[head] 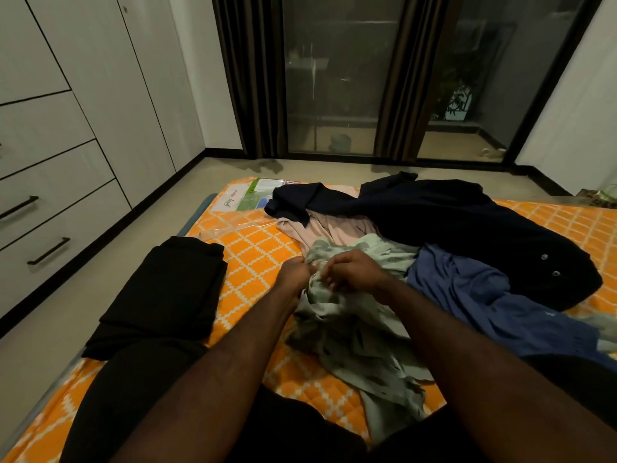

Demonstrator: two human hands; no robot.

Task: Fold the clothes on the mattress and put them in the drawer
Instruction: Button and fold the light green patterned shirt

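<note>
Two forearms (217, 362) reach forward from the bottom of the view, over a lap in dark cloth. They converge in a V, elbows wide, wrists about level, knuckles up.

Left hand (295, 274) and right hand (354, 270) are close together, almost touching. Both have their fingers curled into one bunched part of the pale green garment (354, 342), each pinching cloth.

The pale green garment is crumpled and unfolded. It lies on the orange mattress (257, 248) just ahead of the lap, with its loose end trailing back toward the camera.

- Right of it, touching: blue garment (467, 289).
- Beyond it, touching: pink garment (337, 228), partly under the dark navy garment (467, 222).
- Left, apart from the pile: folded black garment (167, 289), near the mattress edge.
- Far corner: clear plastic sheet (233, 228).
- Left wall: drawers (50, 228), shut, well apart from the mattress across bare floor.

Judgement: one piece looks folded and four are not. Step in hand is sorting out the green piece.

Risks:
- The grip is on a bunch, not a seam or corner. Lifting from here would likely bring the cloth up twisted and give a crooked fold.
- The far end lies against the blue and pink pieces, so a hard pull could drag them along.
- A wide shake to the left could knock the folded black garment open or off the edge.
</note>
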